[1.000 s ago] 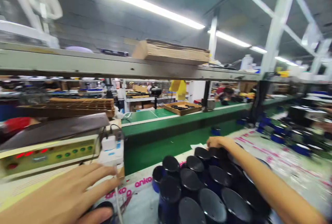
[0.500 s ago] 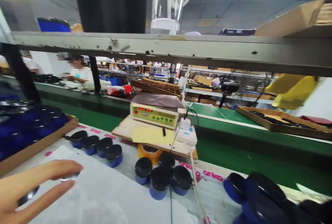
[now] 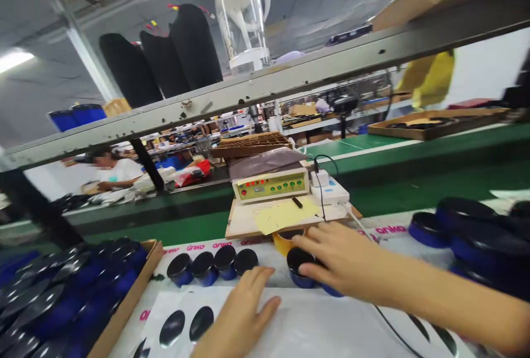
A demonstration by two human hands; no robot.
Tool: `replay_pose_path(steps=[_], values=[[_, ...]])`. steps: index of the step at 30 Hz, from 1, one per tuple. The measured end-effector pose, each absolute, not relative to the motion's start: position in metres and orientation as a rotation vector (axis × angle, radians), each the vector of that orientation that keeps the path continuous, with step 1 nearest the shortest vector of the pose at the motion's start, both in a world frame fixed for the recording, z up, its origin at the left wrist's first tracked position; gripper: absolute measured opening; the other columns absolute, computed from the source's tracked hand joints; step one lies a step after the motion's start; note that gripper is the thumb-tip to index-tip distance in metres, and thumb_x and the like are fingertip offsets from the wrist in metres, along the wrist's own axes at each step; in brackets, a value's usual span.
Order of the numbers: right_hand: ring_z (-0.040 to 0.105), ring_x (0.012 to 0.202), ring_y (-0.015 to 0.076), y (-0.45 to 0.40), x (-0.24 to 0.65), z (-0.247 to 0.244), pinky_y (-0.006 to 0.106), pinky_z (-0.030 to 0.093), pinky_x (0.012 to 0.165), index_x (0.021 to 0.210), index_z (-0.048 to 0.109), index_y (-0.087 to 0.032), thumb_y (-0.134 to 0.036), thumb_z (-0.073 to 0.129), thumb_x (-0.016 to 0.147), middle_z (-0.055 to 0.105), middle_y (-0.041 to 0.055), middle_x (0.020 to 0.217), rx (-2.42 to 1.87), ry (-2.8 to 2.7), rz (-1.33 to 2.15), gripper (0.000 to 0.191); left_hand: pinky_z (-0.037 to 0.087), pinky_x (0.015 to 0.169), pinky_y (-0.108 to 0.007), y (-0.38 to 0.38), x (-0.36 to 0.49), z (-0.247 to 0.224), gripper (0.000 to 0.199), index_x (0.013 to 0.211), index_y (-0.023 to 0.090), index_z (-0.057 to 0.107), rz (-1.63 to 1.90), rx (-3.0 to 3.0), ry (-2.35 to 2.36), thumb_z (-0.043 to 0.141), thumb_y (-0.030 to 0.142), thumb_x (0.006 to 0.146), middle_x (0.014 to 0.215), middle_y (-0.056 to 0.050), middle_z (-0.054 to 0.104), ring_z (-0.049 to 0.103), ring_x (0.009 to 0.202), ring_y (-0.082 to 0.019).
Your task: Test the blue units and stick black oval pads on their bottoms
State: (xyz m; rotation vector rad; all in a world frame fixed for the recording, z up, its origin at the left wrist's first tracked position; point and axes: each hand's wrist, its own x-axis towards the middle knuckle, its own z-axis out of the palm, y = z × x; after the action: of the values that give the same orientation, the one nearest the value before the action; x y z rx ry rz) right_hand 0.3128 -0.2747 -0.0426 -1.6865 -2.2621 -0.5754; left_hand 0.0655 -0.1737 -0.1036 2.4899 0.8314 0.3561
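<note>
My left hand point(image 3: 244, 311) is over a white sheet point(image 3: 298, 319), its fingers stretched out and the thumb apart, with nothing seen in it. Glossy black discs point(image 3: 172, 328) show on the sheet beside that hand. Several round blue pieces with black tops point(image 3: 203, 268) stand in a row just beyond it. My right hand point(image 3: 331, 256) reaches in from the right with fingers spread over another black-topped blue piece point(image 3: 300, 267). Thumb and fingertips lie at that piece's top; whether they press on it is unclear. More pieces beneath this hand are mostly hidden.
A cardboard box point(image 3: 128, 303) full of blue-black pieces stands at left. More pieces point(image 3: 488, 236) sit at right. Behind are a control box point(image 3: 271, 185) with lit lights, a yellow paper point(image 3: 285, 214) and a power strip point(image 3: 331, 192) with cables. A metal shelf point(image 3: 290, 76) crosses above.
My left hand has moved right from the left edge over the sheet. My right hand has come into view over the middle group of pieces. The view has tilted and shifted.
</note>
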Motion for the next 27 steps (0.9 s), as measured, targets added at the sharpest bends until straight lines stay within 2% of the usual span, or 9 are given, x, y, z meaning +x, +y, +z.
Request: replay_pose_path(steps=[2, 5, 8, 11, 14, 16, 19, 27], values=[[0.057, 0.096, 0.0330, -0.256, 0.273, -0.077, 0.048, 0.045, 0.080, 0.109, 0.062, -0.018, -0.042, 0.064, 0.082, 0.063, 0.0157, 0.099, -1.862, -2.222, -0.527, 0.036, 0.028, 0.112, -0.044, -0.169, 0.082, -0.128, 0.056, 0.137, 0.012, 0.039, 0.319, 2.496, 0.769, 0.045, 0.038, 0.088, 0.143, -0.014, 0.039, 0.033, 0.133, -0.027], [0.057, 0.093, 0.0329, -0.242, 0.252, -0.107, 0.046, 0.045, 0.076, 0.111, 0.062, -0.021, -0.035, 0.070, 0.077, 0.061, 0.0158, 0.100, -2.068, -2.081, -0.462, 0.037, 0.027, 0.112, -0.045, -0.167, 0.092, -0.152, 0.059, 0.138, 0.004, 0.036, 0.296, 2.478, 0.692, 0.041, 0.036, 0.090, 0.143, -0.018, 0.037, 0.032, 0.134, -0.028], [0.056, 0.093, 0.0298, -0.246, 0.251, -0.111, 0.042, 0.045, 0.077, 0.116, 0.058, -0.027, -0.034, 0.067, 0.080, 0.058, 0.0118, 0.099, -2.169, -1.986, -0.397, 0.039, 0.027, 0.113, -0.042, -0.165, 0.088, -0.160, 0.057, 0.140, 0.007, 0.033, 0.340, 2.423, 0.636, 0.039, 0.035, 0.091, 0.145, -0.014, 0.035, 0.030, 0.135, -0.025], [0.055, 0.096, 0.0294, -0.248, 0.245, -0.105, 0.041, 0.045, 0.080, 0.114, 0.059, -0.021, -0.025, 0.064, 0.082, 0.055, 0.0141, 0.106, -2.234, -1.952, -0.336, 0.033, 0.026, 0.113, -0.038, -0.162, 0.084, -0.161, 0.057, 0.143, 0.009, 0.025, 0.399, 2.349, 0.625, 0.035, 0.034, 0.092, 0.149, -0.013, 0.029, 0.027, 0.137, -0.022], [0.056, 0.095, 0.0291, -0.248, 0.240, -0.100, 0.041, 0.045, 0.080, 0.113, 0.061, -0.023, -0.030, 0.060, 0.087, 0.054, 0.0142, 0.110, -2.243, -1.985, -0.280, 0.027, 0.028, 0.112, -0.039, -0.160, 0.084, -0.161, 0.058, 0.143, 0.008, 0.021, 0.447, 2.283, 0.630, 0.035, 0.032, 0.092, 0.148, -0.015, 0.028, 0.028, 0.136, -0.023], [0.057, 0.094, 0.0274, -0.250, 0.242, -0.096, 0.040, 0.046, 0.080, 0.117, 0.059, -0.028, -0.033, 0.057, 0.088, 0.054, 0.0120, 0.110, -2.220, -2.042, -0.235, 0.030, 0.028, 0.112, -0.041, -0.160, 0.085, -0.161, 0.058, 0.143, 0.008, 0.024, 0.479, 2.259, 0.611, 0.038, 0.030, 0.091, 0.147, -0.015, 0.031, 0.030, 0.135, -0.023], [0.059, 0.094, 0.0254, -0.251, 0.250, -0.091, 0.038, 0.047, 0.082, 0.125, 0.054, -0.032, -0.029, 0.059, 0.086, 0.054, 0.0098, 0.110, -2.166, -2.155, -0.165, 0.040, 0.031, 0.111, -0.041, -0.161, 0.085, -0.161, 0.054, 0.140, 0.012, 0.031, 0.531, 2.249, 0.568, 0.041, 0.028, 0.090, 0.142, -0.012, 0.039, 0.036, 0.131, -0.023], [0.057, 0.093, 0.0296, -0.239, 0.257, -0.100, 0.046, 0.045, 0.083, 0.116, 0.062, -0.022, -0.024, 0.054, 0.086, 0.056, 0.0148, 0.108, -2.084, -2.178, -0.175, 0.031, 0.039, 0.106, -0.038, -0.165, 0.083, -0.159, 0.051, 0.138, 0.022, 0.036, 0.648, 2.347, 0.521, 0.047, 0.023, 0.088, 0.131, -0.007, 0.051, 0.046, 0.121, -0.020]])
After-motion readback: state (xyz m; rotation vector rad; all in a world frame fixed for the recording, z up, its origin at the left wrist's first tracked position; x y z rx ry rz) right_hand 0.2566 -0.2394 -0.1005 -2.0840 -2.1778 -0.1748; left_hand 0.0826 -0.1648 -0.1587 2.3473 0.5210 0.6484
